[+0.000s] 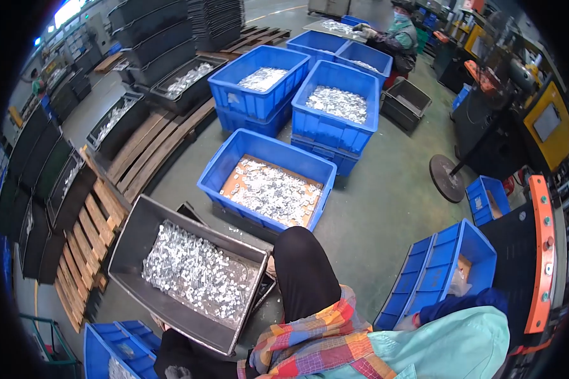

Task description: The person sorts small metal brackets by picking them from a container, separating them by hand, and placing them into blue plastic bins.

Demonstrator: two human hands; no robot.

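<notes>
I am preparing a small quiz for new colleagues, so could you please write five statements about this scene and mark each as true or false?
1. The dark tub holds many loose silvery pieces. True.
2. The blue crate just beyond the dark tub is empty. False: this blue crate holds silvery pieces too.
3. The wooden pallets are at the picture's right edge. False: the wooden pallets are on the left side.
4. A co-worker is beyond the stacked blue crates. True.
5. The wearer's lap cloth is plain green. False: it is a multicoloured checked cloth.
</notes>
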